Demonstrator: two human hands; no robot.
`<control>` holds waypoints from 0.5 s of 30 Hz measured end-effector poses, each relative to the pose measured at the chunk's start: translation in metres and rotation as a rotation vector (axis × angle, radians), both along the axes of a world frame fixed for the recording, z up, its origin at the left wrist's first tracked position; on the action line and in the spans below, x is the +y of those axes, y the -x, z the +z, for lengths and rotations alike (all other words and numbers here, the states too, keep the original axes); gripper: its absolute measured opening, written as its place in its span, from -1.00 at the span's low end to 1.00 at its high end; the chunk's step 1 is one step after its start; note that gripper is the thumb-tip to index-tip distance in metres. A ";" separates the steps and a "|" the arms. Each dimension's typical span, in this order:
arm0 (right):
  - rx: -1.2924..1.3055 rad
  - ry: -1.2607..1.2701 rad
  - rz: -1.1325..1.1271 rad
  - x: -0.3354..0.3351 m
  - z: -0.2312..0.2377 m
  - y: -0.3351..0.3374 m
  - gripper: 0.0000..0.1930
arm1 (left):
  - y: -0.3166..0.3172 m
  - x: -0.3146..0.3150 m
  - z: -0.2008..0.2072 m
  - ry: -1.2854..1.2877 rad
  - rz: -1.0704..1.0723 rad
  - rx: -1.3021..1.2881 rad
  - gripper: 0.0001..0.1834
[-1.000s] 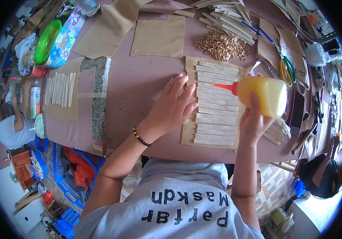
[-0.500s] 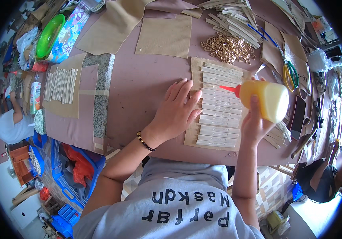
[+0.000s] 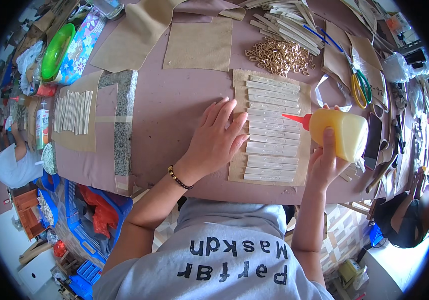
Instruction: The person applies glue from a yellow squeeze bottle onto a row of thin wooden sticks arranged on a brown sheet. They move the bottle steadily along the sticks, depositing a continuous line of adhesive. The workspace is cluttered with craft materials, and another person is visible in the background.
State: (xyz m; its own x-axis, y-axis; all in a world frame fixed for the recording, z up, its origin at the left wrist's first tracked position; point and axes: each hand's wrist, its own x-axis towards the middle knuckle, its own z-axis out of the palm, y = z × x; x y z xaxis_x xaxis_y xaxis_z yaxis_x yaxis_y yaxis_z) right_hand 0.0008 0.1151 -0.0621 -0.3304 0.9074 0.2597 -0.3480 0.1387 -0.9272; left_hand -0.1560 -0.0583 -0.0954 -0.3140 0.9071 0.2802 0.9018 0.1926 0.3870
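Note:
My right hand is wrapped round a squeeze bottle of yellowish liquid. The bottle lies tilted on its side in the air, and its red nozzle points left over a row of pale strips. Those strips sit side by side on a tan leather sheet, with shiny wet-looking marks along them. My left hand rests flat with fingers spread, its fingertips at the left edge of the sheet. A beaded bracelet circles the left wrist.
Beyond the sheet lie a heap of gold metal rings and loose pale strips. Scissors are at the right. More strips lie on leather at the left. A blue basket stands below the table's left edge. Other people sit at both sides.
The bottle in my right hand has moved slightly right and nearer to me, its nozzle now over a lower strip. The left hand stays on the sheet's edge. The whole view has shifted slightly.

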 end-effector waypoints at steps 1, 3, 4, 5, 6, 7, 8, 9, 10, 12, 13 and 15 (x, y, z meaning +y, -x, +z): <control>0.000 -0.005 -0.007 0.001 0.001 -0.002 -0.48 | 0.000 0.000 0.000 0.004 0.003 0.000 -0.53; -0.005 -0.023 -0.023 0.005 0.003 -0.007 -0.49 | 0.000 0.001 0.000 0.005 0.007 -0.003 -0.54; -0.011 -0.014 -0.046 0.005 0.002 -0.008 -0.51 | 0.000 0.000 -0.001 0.010 0.009 -0.005 -0.54; -0.021 -0.011 -0.070 0.008 0.003 -0.010 -0.52 | 0.000 0.001 -0.001 0.010 0.010 -0.010 -0.53; -0.030 -0.009 -0.094 0.010 0.003 -0.012 -0.53 | 0.000 0.001 -0.001 0.010 0.012 -0.015 -0.53; -0.044 -0.025 -0.110 0.013 0.001 -0.014 -0.54 | 0.000 0.001 -0.001 0.006 0.011 -0.016 -0.53; -0.056 -0.038 -0.128 0.015 -0.003 -0.016 -0.55 | 0.001 0.000 0.000 0.006 0.008 -0.015 -0.53; -0.068 -0.050 -0.145 0.017 -0.005 -0.017 -0.55 | 0.001 0.000 0.000 0.005 0.006 -0.014 -0.53; -0.079 -0.056 -0.146 0.019 -0.006 -0.019 -0.56 | 0.000 0.002 -0.001 -0.002 0.003 -0.019 -0.53; -0.091 -0.056 -0.140 0.018 -0.007 -0.018 -0.56 | 0.000 0.001 -0.001 -0.005 0.004 -0.017 -0.53; -0.088 -0.053 -0.134 0.018 -0.007 -0.017 -0.56 | 0.000 0.001 -0.001 -0.007 0.003 -0.013 -0.53; -0.081 -0.047 -0.119 0.016 -0.005 -0.015 -0.57 | 0.000 0.001 -0.002 -0.008 0.004 -0.006 -0.53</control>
